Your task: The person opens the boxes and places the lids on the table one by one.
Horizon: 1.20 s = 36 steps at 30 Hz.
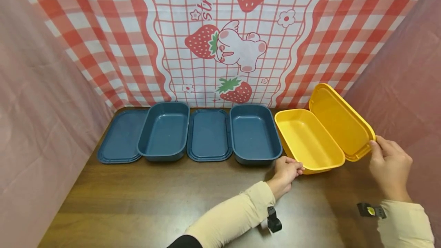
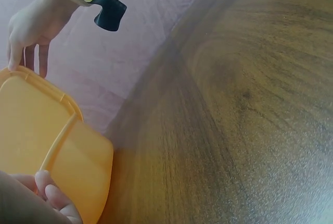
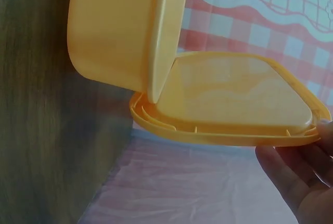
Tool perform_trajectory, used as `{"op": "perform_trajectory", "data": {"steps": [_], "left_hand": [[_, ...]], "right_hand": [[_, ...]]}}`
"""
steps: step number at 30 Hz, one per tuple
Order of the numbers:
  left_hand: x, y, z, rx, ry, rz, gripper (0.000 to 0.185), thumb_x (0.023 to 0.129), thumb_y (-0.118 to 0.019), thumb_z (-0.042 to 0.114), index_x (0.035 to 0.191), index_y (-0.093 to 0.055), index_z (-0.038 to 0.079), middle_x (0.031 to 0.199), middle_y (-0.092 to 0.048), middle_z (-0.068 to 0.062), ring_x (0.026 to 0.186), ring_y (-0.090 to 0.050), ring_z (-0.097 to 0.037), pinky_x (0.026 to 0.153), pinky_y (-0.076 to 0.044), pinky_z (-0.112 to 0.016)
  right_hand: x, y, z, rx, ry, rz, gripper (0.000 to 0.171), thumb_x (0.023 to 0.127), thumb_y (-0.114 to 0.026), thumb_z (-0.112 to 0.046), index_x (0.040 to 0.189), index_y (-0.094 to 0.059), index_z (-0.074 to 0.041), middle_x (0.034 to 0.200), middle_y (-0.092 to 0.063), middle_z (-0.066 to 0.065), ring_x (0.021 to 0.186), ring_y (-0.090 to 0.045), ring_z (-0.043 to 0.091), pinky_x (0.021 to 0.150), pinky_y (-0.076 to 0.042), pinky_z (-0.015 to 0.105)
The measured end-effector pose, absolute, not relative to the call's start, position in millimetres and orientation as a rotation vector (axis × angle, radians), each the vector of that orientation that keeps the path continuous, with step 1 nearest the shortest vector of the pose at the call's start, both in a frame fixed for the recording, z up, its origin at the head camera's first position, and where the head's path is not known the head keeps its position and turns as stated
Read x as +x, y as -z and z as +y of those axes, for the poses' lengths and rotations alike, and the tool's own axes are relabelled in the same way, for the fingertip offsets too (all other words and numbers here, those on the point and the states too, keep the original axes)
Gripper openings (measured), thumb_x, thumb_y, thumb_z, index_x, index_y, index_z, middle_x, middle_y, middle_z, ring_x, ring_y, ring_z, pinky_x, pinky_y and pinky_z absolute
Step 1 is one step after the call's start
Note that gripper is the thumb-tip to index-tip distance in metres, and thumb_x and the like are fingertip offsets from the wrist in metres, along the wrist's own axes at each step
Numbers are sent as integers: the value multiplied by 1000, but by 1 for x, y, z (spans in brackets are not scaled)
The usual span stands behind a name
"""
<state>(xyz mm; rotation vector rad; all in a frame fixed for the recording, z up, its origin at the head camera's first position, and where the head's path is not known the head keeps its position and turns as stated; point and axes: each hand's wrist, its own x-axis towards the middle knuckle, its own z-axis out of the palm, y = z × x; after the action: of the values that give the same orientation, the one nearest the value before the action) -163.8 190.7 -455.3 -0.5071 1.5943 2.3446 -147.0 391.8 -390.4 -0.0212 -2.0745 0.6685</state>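
A yellow rectangular box (image 1: 306, 137) stands at the right end of the row, its inside bare. My left hand (image 1: 286, 169) pinches the near left corner of its rim; the left wrist view shows those fingers (image 2: 54, 195) on the edge. In my right hand (image 1: 391, 163) is the yellow lid (image 1: 339, 121), gripped at its near right corner. The lid leans up steeply along the box's right side, inner face toward the box. From the right wrist view, the lid (image 3: 234, 96) meets the box rim at its lower edge, and the thumb and fingers (image 3: 291, 169) grip its corner.
Left of the yellow box is a blue box (image 1: 255, 133), then a blue lid (image 1: 210, 135), another blue box (image 1: 165, 131) and another blue lid (image 1: 124, 137), all on the wooden table (image 1: 155, 198). A strawberry-print curtain (image 1: 237, 49) hangs behind; pink cloth (image 1: 406, 87) borders the right.
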Motion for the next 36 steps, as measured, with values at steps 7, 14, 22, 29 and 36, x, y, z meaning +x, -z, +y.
{"op": "perform_trajectory", "data": {"steps": [7,14,22,29,36], "left_hand": [[-162,456,189,-495,-2353,1604,20,79,-67,-12,76,-56,5,60,-63,-6,47,-49,-7,47,-38,-13],[-162,457,187,-504,-2345,1596,23,79,-66,-12,75,-54,7,59,-59,-4,47,-48,-7,46,-37,-12],[-160,455,186,-497,-2348,1583,21,81,-65,-12,78,-53,5,60,-55,-3,49,-47,-7,48,-37,-13],[-160,454,185,-492,-2354,1579,19,82,-63,-12,80,-52,3,66,-53,-4,53,-48,-8,52,-40,-15],[-158,453,184,-506,-2330,1616,18,83,-63,-10,81,-53,4,64,-54,-3,54,-49,-8,55,-44,-18]], "right_hand": [[-147,387,401,-203,-848,-2131,23,92,-61,-3,107,-68,14,78,-45,-46,61,-42,-31,57,-35,-6],[-148,390,412,-441,-1157,-2076,31,93,-59,-6,119,-64,11,70,-53,-32,48,-51,-19,45,-41,2],[-148,392,421,-551,-1435,-1944,27,93,-61,-4,118,-67,0,66,-62,-21,45,-58,-8,44,-47,9],[-149,392,425,-626,-1676,-1748,26,91,-61,-1,116,-69,-2,67,-66,-14,44,-61,-1,42,-48,13],[-149,391,430,-741,-1794,-1661,20,92,-62,-3,105,-73,-13,64,-66,-12,43,-62,3,40,-48,16]]}}
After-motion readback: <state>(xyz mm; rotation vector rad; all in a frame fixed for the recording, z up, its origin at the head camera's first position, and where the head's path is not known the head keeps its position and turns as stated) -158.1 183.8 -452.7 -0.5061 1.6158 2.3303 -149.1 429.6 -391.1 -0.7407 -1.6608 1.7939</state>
